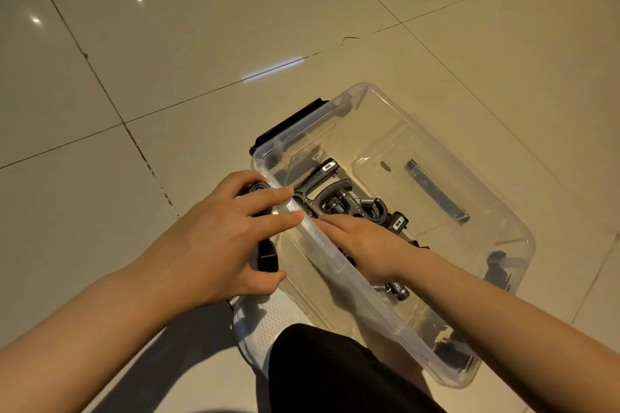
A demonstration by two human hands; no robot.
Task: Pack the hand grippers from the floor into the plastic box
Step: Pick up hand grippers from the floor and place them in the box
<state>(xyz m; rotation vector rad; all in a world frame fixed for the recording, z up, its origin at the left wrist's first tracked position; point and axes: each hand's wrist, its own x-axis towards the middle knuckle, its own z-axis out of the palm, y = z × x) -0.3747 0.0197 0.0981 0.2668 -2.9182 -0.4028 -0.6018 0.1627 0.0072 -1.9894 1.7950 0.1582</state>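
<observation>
Beige glossy tiled floor [201,43], cracked along several grout lines, carries all items. A clear rectangular plastic box [469,184] with a black latch on its far-left end sits open on it, set diagonally. A leg in black trousers [328,372] and a white mesh shoe [268,315] lie beside the box's near-left corner. The left hand [221,238] is outside the box's left wall; its fingers are spread, two fingertips resting on the rim, thumb and palm curled round a black hand gripper [266,255] held against the wall. The right hand [365,245] is inside the box, fingers pressed together and lying flat over a pile of black hand grippers with steel springs [339,201] at the left end; whether it grasps one cannot be told
</observation>
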